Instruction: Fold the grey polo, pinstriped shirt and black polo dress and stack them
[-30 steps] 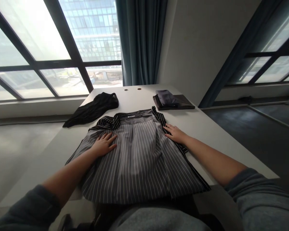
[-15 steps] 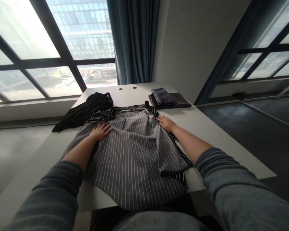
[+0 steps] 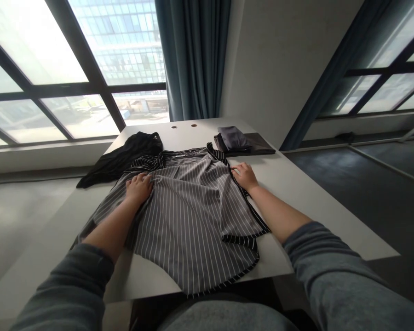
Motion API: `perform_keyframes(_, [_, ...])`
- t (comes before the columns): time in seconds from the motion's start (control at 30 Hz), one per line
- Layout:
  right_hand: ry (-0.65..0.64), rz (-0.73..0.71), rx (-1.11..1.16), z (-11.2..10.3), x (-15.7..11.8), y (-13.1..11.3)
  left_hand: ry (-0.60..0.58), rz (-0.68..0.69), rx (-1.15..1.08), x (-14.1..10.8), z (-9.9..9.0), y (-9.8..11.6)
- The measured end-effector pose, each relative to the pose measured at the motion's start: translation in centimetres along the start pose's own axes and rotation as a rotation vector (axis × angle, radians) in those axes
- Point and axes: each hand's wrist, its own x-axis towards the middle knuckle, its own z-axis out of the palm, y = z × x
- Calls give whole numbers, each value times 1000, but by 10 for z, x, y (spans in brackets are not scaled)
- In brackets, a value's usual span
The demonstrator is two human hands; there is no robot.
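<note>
A grey shirt with white stripes (image 3: pixel 189 216) lies spread over the white table (image 3: pixel 317 216), its collar toward the far side and its curved hem at the near edge. My left hand (image 3: pixel 139 187) is closed on the cloth at the shirt's upper left, fingers curled into it. At the upper right, my right hand (image 3: pixel 244 175) pinches the dark striped edge of the shirt. The cloth between both hands is wrinkled, and a flap is folded over at the lower right.
A crumpled black garment (image 3: pixel 124 158) lies at the table's far left. Folded dark garments (image 3: pixel 234 139) are stacked at the far right. Beyond stand a blue curtain (image 3: pixel 193 59), windows and a pale wall (image 3: pixel 276 59).
Both hands have gone from lying flatter on the shirt to gripping it. The right hand moved slightly right, and the shirt's hem shifted left and up with more of its dark edge showing.
</note>
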Motion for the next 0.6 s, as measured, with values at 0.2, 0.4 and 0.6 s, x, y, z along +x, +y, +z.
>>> perform_keyframes(0.2, [-225,-25,66,-53,-104,-2,2,-214,3,-110,-26,-31])
perform_keyframes(0.4, [-116,98,-89,-80,-196,-37,-101,-467,-14,-190,-38,-77])
perform_keyframes(0.6, [-78,167,88,-81,-206,-54,42,-728,-75,-197,-42,-105])
